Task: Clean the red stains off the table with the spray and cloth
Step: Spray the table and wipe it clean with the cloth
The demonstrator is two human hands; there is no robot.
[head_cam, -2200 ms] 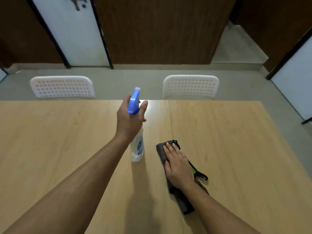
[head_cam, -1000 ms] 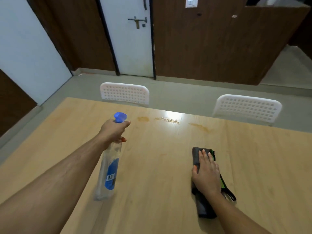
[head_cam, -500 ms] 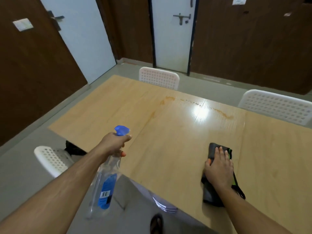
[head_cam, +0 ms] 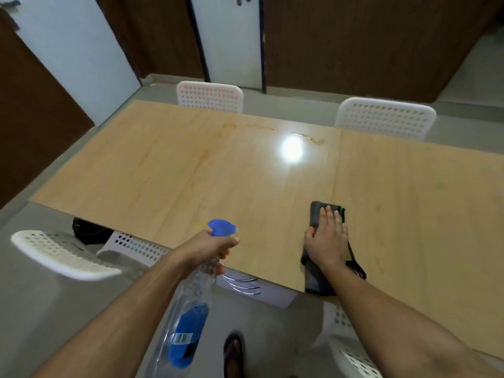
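Left hand (head_cam: 215,248) grips the neck of the spray bottle (head_cam: 188,317), fingers curled under the blue trigger head; bottle hangs tilted, its body below the counter's near edge, nozzle pointing toward 12 o'clock. Right hand (head_cam: 326,240) lies flat, fingers straight, pressing the dark cloth (head_cam: 316,279) at the near edge of the counter (head_cam: 163,170), around 5 o'clock on its surface.

Change over the last two seconds: the viewpoint has pulled back and swung left, and the bottle has come off the counter and dropped lower. The cloth has stayed under the right hand throughout. Reddish stains (head_cam: 311,137) now show along the far edge at 12 o'clock, a fainter ring (head_cam: 227,128) toward 11, beside a bright glare spot.

Judgement: target located, but neither spray nor cloth is near it. Stains appear untreated; next step likely needs the nozzle carried forward over them.

White chairs (head_cam: 210,96) stand behind the far edge.
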